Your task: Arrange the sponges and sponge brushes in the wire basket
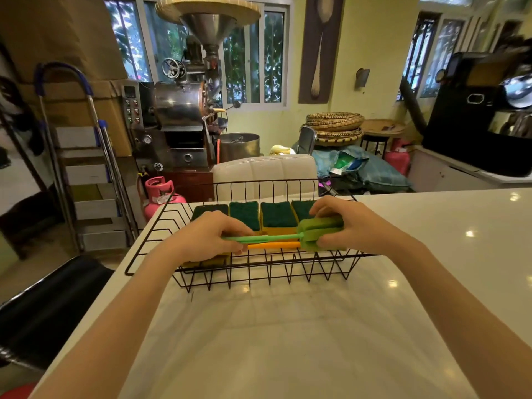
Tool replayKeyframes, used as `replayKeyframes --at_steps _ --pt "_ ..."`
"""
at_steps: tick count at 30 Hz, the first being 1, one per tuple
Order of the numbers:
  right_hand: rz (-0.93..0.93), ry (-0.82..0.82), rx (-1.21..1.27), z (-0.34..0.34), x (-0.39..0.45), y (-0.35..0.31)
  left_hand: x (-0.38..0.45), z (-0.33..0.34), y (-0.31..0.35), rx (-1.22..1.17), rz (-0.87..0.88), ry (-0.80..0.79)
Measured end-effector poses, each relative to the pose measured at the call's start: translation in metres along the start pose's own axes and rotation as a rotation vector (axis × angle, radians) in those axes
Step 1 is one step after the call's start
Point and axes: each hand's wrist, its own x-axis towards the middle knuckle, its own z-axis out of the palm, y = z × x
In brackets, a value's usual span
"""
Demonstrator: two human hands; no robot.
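In the middle of the frame, on the white tabletop, sits the black wire basket, and I have both hands inside it. Along its far side four sponges with dark green scouring tops stand in a row, touching one another. Another yellow sponge shows at the near left corner, under my left hand.

My left hand has its grip clenched around the thin end of the green sponge brush, fingers curled over the handle. My right hand is wrapped over the brush's foam head, thumb below and fingers on top. So the brush lies across the basket from left to right, spanned between my two grips, just in front of the sponge row. Right under its handle an orange handle runs parallel, likely a second brush already laid down; its head is hidden behind the green foam.

I judge the brush light, with a stiff plastic stem and a soft head that will squash under pressure, so I would press gently on the right and steer mainly from the handle. The foam should not slip, though the smooth handle might. The sponges look light and springy, and easy to nudge out of line if the brush head bumps them.
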Motion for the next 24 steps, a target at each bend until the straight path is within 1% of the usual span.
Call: replayKeyframes --at_steps 4,6,9,11,14,18,22,24 --pt "0.019 -0.048 -0.021 -0.002 -0.001 0.007 0.001 0.005 0.003 -0.082 0.017 -0.050" --pt "0.038 -0.101 -0.045 -0.001 -0.001 0.007 0.000 0.005 0.003 -0.080 0.014 -0.092" --pt "0.064 -0.134 -0.046 0.001 0.001 0.008 0.000 0.006 0.002 -0.062 0.005 -0.163" --pt "0.086 -0.153 -0.038 0.002 0.002 0.008 0.000 0.007 0.002 -0.083 -0.049 -0.223" --pt "0.103 -0.204 -0.056 0.003 0.001 0.006 0.001 0.009 0.003 -0.121 -0.184 -0.282" --pt "0.119 -0.224 -0.064 0.002 0.000 0.002 0.002 0.010 0.002 -0.017 -0.310 -0.328" --pt "0.149 -0.224 -0.056 0.001 -0.001 0.000 0.002 0.010 0.001 -0.039 -0.331 -0.366" --pt "0.141 -0.232 -0.035 -0.001 -0.003 -0.002 0.001 0.009 0.004 -0.091 -0.308 -0.394"
